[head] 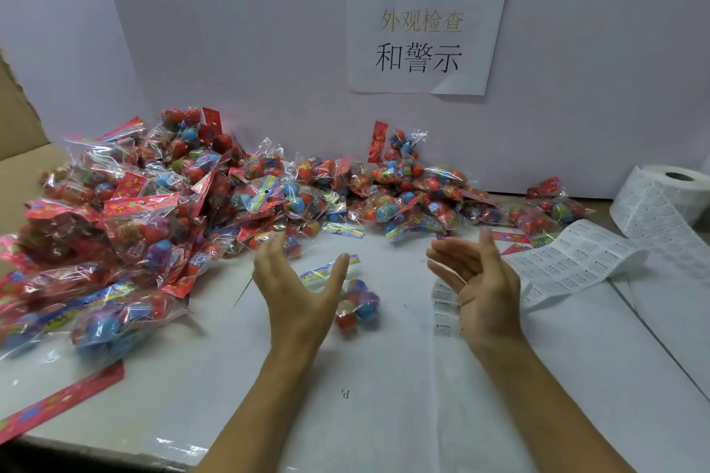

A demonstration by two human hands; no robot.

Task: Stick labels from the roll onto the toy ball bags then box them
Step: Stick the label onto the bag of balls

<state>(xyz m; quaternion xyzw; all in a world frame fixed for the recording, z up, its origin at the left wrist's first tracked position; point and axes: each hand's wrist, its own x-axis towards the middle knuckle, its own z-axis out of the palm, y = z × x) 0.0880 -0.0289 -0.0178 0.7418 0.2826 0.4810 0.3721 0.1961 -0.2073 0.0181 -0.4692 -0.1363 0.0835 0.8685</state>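
my left hand (297,288) and my right hand (480,288) both hover above the bench (384,376), palms turned toward each other, fingers spread and relaxed, neither one holding anything. i judge this to be the gap between bags: one loose toy ball bag (355,303) lies on the bench just behind my left hand, and no label is on my fingers yet.

that bag lies with its long axis running from far-left to near-right, its printed header strip pointing away toward the heap of bags (192,196) and the balls bunched at the near end (whether it already wears a label i cannot tell, the plastic is too blurred).

the label strip (568,265) runs from the label roll (668,196) at the far right down toward my right hand, its free end lying just under my right palm. a cardboard box (19,134) flap shows at the far left.

the next move, as i see it, calls for my right hand to peel one label off the end of the strip while my left steadies the bag flat.
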